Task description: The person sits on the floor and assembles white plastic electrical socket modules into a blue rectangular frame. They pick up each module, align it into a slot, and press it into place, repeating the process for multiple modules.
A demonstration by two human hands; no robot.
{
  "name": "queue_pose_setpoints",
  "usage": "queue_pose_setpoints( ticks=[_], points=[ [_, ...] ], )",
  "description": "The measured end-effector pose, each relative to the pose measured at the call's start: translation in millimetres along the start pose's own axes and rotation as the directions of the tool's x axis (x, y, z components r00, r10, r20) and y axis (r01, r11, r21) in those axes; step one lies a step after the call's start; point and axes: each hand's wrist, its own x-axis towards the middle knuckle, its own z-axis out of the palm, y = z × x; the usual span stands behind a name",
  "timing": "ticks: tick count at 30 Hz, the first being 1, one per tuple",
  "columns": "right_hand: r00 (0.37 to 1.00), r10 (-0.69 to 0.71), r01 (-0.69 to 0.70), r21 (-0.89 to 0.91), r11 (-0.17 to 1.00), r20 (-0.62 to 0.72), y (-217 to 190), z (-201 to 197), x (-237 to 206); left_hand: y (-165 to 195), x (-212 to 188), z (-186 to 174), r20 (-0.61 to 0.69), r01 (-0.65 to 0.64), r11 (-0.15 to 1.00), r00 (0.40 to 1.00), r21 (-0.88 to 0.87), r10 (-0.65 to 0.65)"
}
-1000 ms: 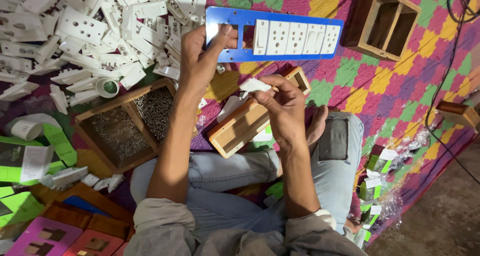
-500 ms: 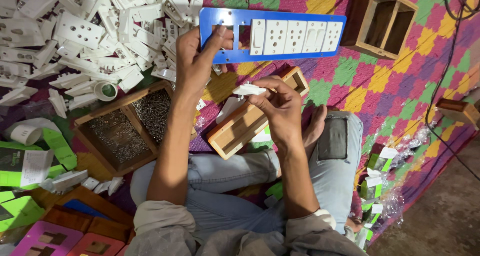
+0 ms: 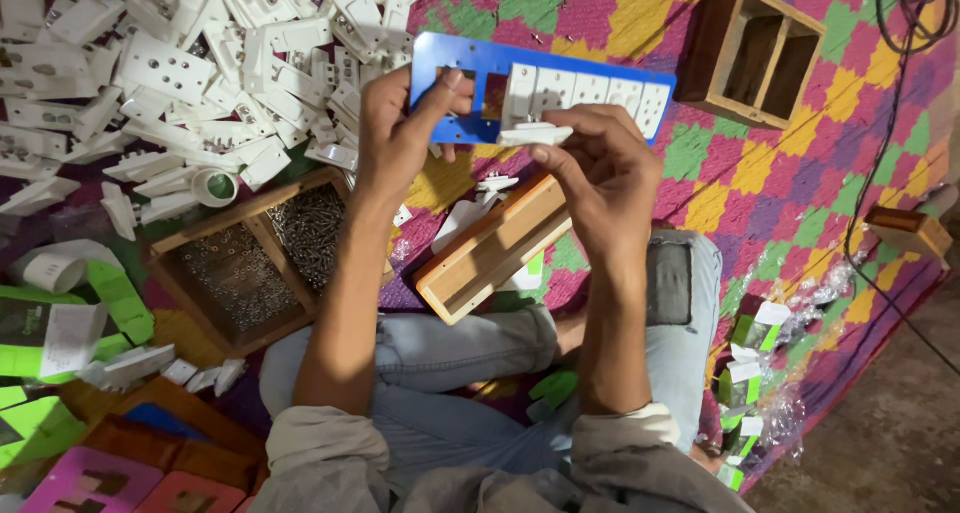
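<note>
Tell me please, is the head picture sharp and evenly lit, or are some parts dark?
Head view: the hands and the blue switch plate are sharp and well lit; the white socket pile is bright, not glaring; the bare floor at lower right falls dim.

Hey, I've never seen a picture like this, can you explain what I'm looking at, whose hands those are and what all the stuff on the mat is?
This is one view from a camera worn on a person's head, looking down at their own lap. The left hand holds a blue rectangular plate with white switch pieces set in it. The right hand pinches one small white plastic piece at the plate's edge. Below lies a long wooden box on a colourful patterned mat. To the left are a heap of white plastic parts and a wooden tray of small screws.
</note>
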Motion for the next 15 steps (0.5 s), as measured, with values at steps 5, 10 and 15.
queue_pose_setpoints(
  ticks=[5,10,15],
  points=[
    [0.991,-0.035,0.069,-0.261,0.963,0.131,-14.2,5.3,21.9,-0.7,-1.0,-0.7,0.055,0.016,0.999,0.998,0.036,-0.018],
    [0.969,-0.012,0.134,-0.481,0.867,0.248,-24.4,5.3,39.8,0.7,-2.3,-0.8,0.098,0.025,0.995,0.995,0.099,-0.034],
    [0.969,-0.113,0.211,-0.507,0.836,0.218,-21.3,9.6,47.8,1.9,-2.6,-1.1,0.107,0.040,0.994,0.993,0.101,-0.051]
  ],
)
